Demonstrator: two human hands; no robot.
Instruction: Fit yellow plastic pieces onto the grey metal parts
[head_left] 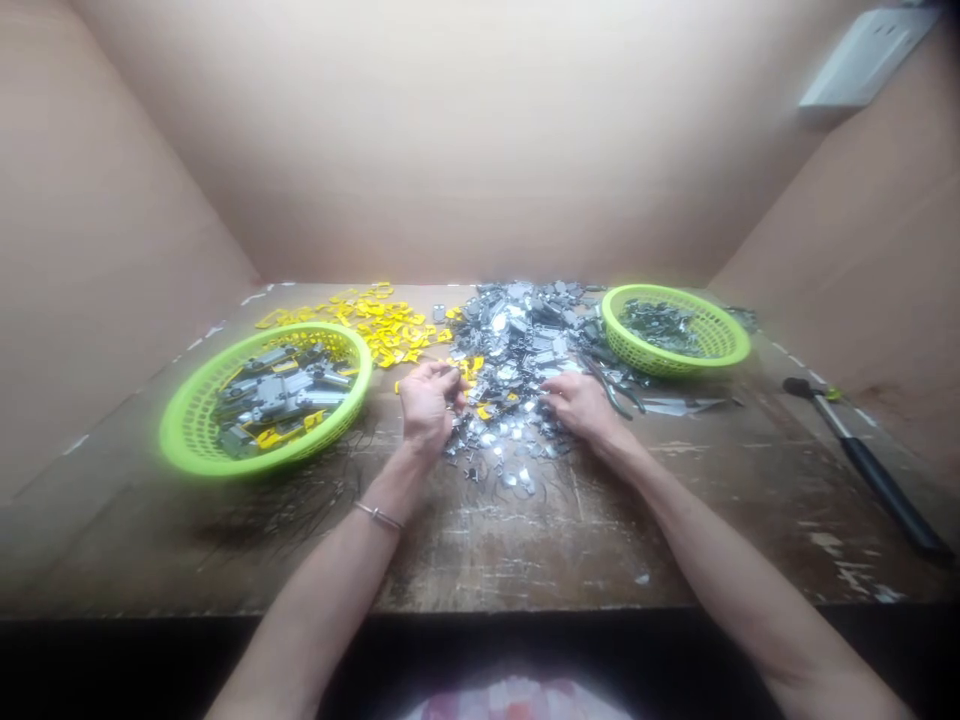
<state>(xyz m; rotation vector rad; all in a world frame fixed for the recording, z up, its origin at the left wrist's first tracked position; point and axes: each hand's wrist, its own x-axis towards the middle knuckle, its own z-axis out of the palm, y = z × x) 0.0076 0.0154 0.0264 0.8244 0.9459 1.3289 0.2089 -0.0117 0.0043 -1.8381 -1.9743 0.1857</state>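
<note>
My left hand is closed, fingers curled together at the left edge of a heap of small shiny metal pieces. A bit of yellow shows beside its knuckles, and a dark spot sits at its fingertips; what it grips is too blurred to name. On the heap's right side, my right hand has its fingers bent and pressed together among the metal pieces. Whatever they pinch is hidden. Flat yellow pieces are spread behind my left hand. Pliers lie just past my right hand.
A green basket of grey and yellow parts stands left. Another green basket with small dark metal pieces stands back right. A black-handled tool lies far right. Partition walls enclose the worn wooden table; a socket hangs upper right.
</note>
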